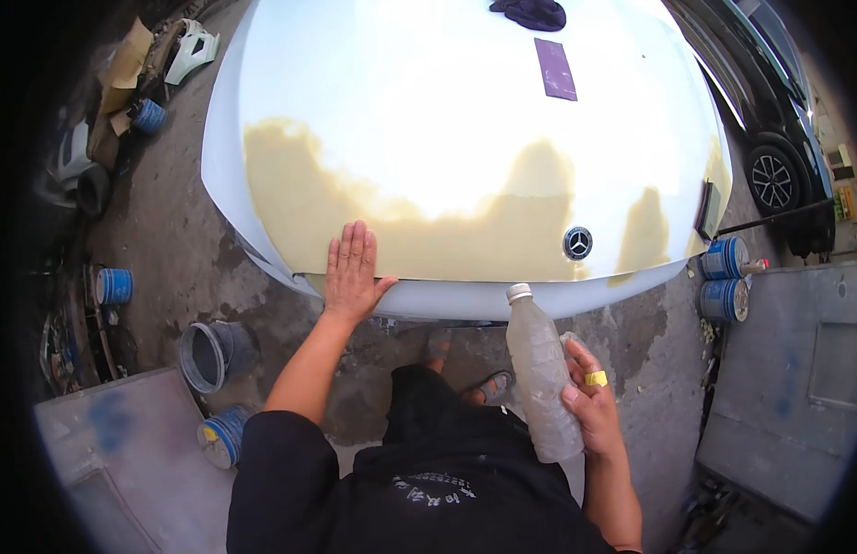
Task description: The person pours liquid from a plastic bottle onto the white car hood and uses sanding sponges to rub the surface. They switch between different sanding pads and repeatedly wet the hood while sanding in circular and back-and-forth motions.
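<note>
A white car hood (419, 111) with yellowish-tan patches along its front part spreads out before me. My left hand (353, 272) lies flat on the tan area at the hood's front edge, fingers stretched out and pointing away from me. In my right hand (590, 399) is a clear plastic bottle (543, 379) with a white cap, tilted slightly, held in front of my body. Yellow tape wraps one finger of that hand. Beyond the bottle, a round black-and-silver emblem (578, 244) sits on the hood. How much the bottle contains is hard to tell.
On the hood rest a purple sheet (556, 69), a dark cloth (530, 13) and a dark flat block (708, 210). A grey bucket (205, 357) and blue cans (223, 436) stand at left, more blue cans (724, 300) at right. A dark car (770, 138) is parked far right.
</note>
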The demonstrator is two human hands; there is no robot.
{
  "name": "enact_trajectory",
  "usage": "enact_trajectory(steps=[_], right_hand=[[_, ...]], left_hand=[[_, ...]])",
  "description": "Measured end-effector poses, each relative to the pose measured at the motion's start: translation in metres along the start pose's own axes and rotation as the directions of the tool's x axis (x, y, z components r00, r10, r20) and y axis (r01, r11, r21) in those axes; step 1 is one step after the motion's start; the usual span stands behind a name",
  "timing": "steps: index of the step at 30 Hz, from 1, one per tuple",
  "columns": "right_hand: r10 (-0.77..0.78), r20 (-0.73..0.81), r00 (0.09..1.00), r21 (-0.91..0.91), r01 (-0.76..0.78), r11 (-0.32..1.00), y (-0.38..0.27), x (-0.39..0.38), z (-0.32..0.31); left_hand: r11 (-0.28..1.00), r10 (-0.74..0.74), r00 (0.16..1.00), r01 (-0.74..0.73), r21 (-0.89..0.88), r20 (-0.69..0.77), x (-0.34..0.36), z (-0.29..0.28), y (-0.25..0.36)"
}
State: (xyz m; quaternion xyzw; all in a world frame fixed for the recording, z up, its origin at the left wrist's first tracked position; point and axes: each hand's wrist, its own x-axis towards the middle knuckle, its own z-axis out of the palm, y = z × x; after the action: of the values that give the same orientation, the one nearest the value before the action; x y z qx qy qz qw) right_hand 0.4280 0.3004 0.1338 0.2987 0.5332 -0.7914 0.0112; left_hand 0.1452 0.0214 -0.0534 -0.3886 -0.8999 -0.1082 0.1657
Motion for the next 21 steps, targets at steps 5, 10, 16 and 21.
enact_trajectory(steps=[5, 10, 16, 21], right_hand=[[-0.05, 0.01, 0.999, 0.032, 0.05, 0.998, 0.003, 0.002, -0.006], [-0.127, -0.028, 0.992, 0.104, 0.129, 0.986, 0.003, 0.002, -0.013], [-0.193, -0.079, 0.978, 0.202, 0.205, 0.958, -0.003, -0.004, -0.028], [-0.258, -0.05, 0.965, 0.307, 0.26, 0.915, -0.008, -0.023, -0.067]], left_hand=[[0.951, -0.277, 0.952, 0.252, 0.179, 0.131, -0.055, -0.023, -0.106], [0.848, -0.521, 0.854, 0.518, 0.109, -0.008, -0.105, -0.053, -0.161], [-0.09, -0.756, 0.601, 0.295, -0.951, 0.259, -0.013, -0.083, -0.074], [-0.679, -0.317, 0.834, 0.134, -0.722, 0.453, 0.083, -0.125, 0.053]])
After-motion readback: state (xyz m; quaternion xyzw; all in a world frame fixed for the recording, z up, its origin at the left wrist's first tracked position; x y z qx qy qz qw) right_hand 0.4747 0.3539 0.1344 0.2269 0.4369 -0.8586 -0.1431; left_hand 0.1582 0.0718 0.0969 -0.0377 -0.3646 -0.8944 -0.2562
